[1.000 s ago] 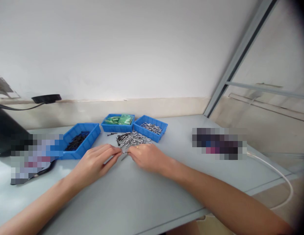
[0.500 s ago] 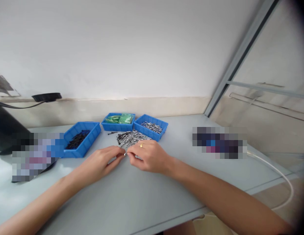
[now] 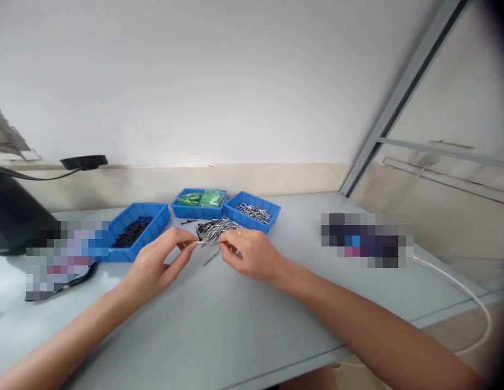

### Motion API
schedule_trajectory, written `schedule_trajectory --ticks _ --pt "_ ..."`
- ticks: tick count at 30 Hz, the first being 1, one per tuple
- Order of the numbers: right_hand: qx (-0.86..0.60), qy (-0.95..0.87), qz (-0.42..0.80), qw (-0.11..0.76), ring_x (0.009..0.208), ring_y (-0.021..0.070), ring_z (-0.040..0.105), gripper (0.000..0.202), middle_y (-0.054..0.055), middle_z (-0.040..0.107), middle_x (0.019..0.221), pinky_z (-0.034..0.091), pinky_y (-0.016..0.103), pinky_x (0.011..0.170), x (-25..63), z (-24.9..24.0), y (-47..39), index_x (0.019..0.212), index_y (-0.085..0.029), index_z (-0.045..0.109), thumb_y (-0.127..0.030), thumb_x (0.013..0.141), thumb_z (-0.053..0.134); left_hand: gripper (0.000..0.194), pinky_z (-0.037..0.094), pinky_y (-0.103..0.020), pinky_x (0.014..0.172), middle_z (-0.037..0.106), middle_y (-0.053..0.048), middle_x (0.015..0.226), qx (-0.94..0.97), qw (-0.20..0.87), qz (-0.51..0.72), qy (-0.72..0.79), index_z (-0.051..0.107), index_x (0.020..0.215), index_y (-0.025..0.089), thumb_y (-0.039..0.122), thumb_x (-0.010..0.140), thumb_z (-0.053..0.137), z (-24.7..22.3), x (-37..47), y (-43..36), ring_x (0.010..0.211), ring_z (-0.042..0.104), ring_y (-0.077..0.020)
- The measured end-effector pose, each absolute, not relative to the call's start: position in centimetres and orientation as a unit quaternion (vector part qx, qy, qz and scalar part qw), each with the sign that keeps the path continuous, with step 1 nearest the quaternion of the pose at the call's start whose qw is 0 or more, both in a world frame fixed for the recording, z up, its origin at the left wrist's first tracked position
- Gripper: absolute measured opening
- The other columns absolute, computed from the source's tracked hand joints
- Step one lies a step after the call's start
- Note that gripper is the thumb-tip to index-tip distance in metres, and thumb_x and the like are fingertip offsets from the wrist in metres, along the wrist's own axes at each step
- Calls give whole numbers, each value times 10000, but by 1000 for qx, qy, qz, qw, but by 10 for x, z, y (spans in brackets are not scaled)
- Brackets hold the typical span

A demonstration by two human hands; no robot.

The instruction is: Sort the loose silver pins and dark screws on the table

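Observation:
My left hand (image 3: 165, 257) pinches the left end of a thin silvery rod (image 3: 205, 242) between thumb and fingertips. The fingertips of my right hand (image 3: 250, 252) are closed at the rod's other end; a ring is on one finger. Another thin metal piece (image 3: 212, 257) slants down below my right fingertips, and whether it is held or lying on the table I cannot tell. Just behind the hands lies a loose pile of metal rods (image 3: 215, 228) with dark ends among them, partly hidden by my right hand.
Blue bins hold dark screws (image 3: 132, 232), green packets (image 3: 201, 198) and silvery rods (image 3: 254, 212). Blurred-out objects lie on the grey table (image 3: 236, 336) at left and right. A dark cylinder (image 3: 16, 216) stands far left; a white cable (image 3: 459, 279) runs at right.
My hands have moved apart, and the rod now shows stretched between them. A slanting metal piece has come into view below my right fingertips. The view has shifted slightly.

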State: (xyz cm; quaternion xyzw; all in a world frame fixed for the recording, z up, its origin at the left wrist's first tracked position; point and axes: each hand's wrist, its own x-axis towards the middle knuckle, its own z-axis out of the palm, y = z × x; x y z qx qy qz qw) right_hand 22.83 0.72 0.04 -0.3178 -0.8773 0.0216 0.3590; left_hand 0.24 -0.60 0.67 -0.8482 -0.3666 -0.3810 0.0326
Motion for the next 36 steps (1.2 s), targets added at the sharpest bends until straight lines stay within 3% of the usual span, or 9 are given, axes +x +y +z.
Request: schedule_trajectory --ticks 5,9,17,20,26,28,31,36 --pt "-276 -883 33 378 1086 183 576 214 102 606 1164 476 292 887 228 -2 9 1109 -187 515 -223 898 515 88 502 -209 663 639 10 829 -848 37 -378 -369 575 969 199 216 943 494 7 2 -3 719 619 -118" --pt "-259 -890 16 374 1050 183 595 161 92 634 1090 488 293 870 229 -1 11 1079 -187 528 -224 933 471 100 496 -190 600 642 8 830 -841 33 -374 -390 578 982 202 249 951 495 4 0 -2 729 626 -121" --pt "-223 -921 -76 311 873 153 605 186 42 674 921 465 254 773 228 1 12 911 -174 619 -225 957 446 135 510 -205 657 644 -9 858 -859 18 -344 -378 568 1034 207 280 968 477 3 0 -2 743 629 -129" --pt "-299 -893 -111 317 870 175 594 215 66 672 902 470 291 809 234 4 20 898 -156 628 -218 954 430 303 530 -241 688 654 -46 948 -852 3 -321 -414 532 1188 204 396 956 491 1 0 0 806 645 -163" --pt "-548 -785 -153 247 1094 323 543 226 200 590 1223 468 475 893 256 3 46 1066 -110 629 -239 900 545 344 520 -323 856 636 -65 1112 -896 -17 -176 -408 619 1124 228 478 939 471 -8 -1 7 992 639 -220" --pt "-509 -809 -141 257 1162 318 513 237 196 552 1290 453 482 942 254 0 45 1095 -120 623 -228 897 551 338 515 -334 861 641 -55 1080 -903 -24 -140 -406 628 1104 234 484 934 477 -12 0 9 988 634 -223" --pt "-348 -878 -110 311 1126 235 549 225 127 607 1217 457 382 978 242 -3 33 1084 -141 629 -230 928 494 306 503 -336 851 643 -52 1022 -906 -28 -120 -406 637 1054 224 444 954 450 -15 0 10 966 621 -220" --pt "-131 -921 -105 352 933 134 620 203 55 680 1036 508 247 837 227 -5 15 1024 -159 629 -195 927 455 293 489 -304 763 630 -48 925 -903 -33 -126 -410 629 930 206 365 978 387 -15 1 10 897 613 -208"
